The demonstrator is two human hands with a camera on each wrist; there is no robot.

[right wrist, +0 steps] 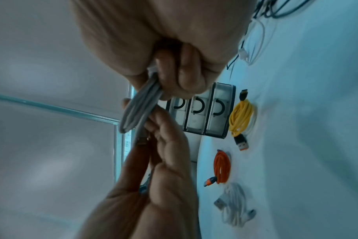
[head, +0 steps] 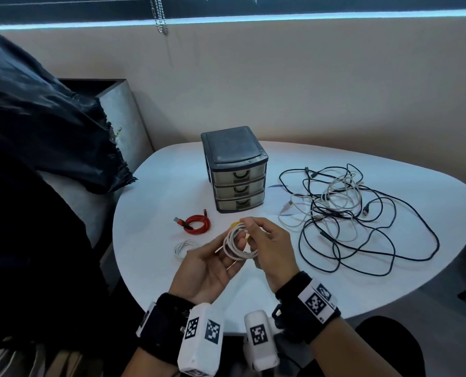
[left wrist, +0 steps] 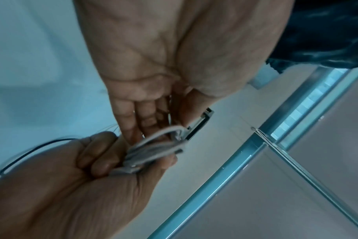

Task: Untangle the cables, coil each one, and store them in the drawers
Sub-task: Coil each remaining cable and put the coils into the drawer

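Note:
A coiled white cable (head: 237, 244) hangs above the table's front between both hands. My right hand (head: 256, 235) grips the coil's right side with curled fingers, as the right wrist view shows on the white cable (right wrist: 139, 106). My left hand (head: 221, 261), palm up, pinches the coil's lower left, where a plug end sticks out. The dark three-drawer unit (head: 234, 170) stands behind with every drawer closed. A tangle of black and white cables (head: 349, 213) lies to the right.
On the white table (head: 158, 268) in front of the drawers lie a red coil (head: 198, 224), a small white coil (head: 184, 248) and a yellow coil (right wrist: 240, 118), mostly hidden behind my hands in the head view. Dark cloth (head: 49, 131) covers the left side.

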